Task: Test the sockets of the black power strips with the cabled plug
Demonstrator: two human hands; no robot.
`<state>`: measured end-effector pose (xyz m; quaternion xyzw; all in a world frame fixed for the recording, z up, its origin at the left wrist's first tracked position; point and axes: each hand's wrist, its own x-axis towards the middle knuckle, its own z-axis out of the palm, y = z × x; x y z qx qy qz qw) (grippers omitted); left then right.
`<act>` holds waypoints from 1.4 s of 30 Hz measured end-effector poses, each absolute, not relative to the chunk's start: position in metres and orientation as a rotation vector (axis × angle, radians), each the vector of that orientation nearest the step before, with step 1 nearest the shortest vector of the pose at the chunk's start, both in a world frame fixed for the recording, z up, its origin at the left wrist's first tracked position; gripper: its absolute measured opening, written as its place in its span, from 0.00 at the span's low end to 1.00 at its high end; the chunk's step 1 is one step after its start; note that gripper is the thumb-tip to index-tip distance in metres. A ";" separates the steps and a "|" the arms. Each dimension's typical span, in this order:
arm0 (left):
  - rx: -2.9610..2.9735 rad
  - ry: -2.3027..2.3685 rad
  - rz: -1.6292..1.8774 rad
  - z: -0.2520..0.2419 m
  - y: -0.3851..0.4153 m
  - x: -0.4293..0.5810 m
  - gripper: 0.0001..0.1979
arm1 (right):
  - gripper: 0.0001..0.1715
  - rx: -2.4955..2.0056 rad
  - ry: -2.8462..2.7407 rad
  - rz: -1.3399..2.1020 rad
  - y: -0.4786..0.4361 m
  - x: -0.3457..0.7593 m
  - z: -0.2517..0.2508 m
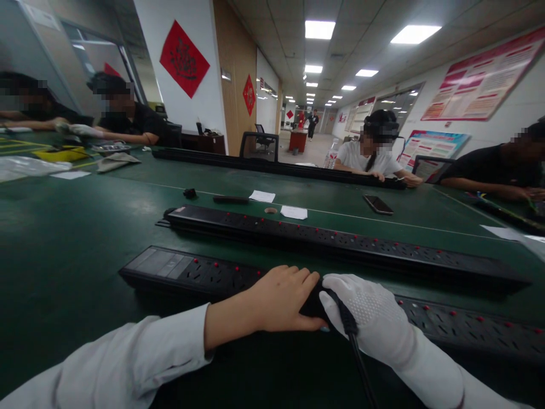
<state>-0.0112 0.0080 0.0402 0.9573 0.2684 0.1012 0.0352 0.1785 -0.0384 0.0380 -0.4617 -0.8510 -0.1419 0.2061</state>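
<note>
A long black power strip with red buttons lies across the green table right in front of me. My bare left hand curls over its near edge, fingers wrapped on the strip. Touching it on the right, my right hand in a white dotted glove is closed round a black cable or tool that runs down toward me. A second, identical power strip lies parallel just behind the first.
Farther back lie a third long strip, a phone, white paper slips, a small black bar and a yellow item. Several other people sit working at the table's left, far and right sides.
</note>
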 end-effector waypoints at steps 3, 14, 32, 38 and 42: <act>2.962 0.828 0.309 0.040 0.007 -0.011 0.32 | 0.14 -1.304 -2.392 -0.344 -0.038 0.180 0.038; 3.073 0.892 0.231 0.039 0.010 -0.019 0.44 | 0.12 -1.329 -2.341 -0.467 -0.045 0.175 0.060; 2.993 1.185 0.021 0.042 0.008 -0.021 0.42 | 0.13 -1.290 -2.205 -0.455 -0.031 0.139 0.095; 2.966 1.122 0.043 0.048 0.008 -0.024 0.42 | 0.15 -1.296 -2.299 -0.407 -0.027 0.130 0.044; 2.955 1.111 0.036 0.046 0.010 -0.025 0.40 | 0.16 -1.309 -2.300 -0.351 -0.026 0.134 0.044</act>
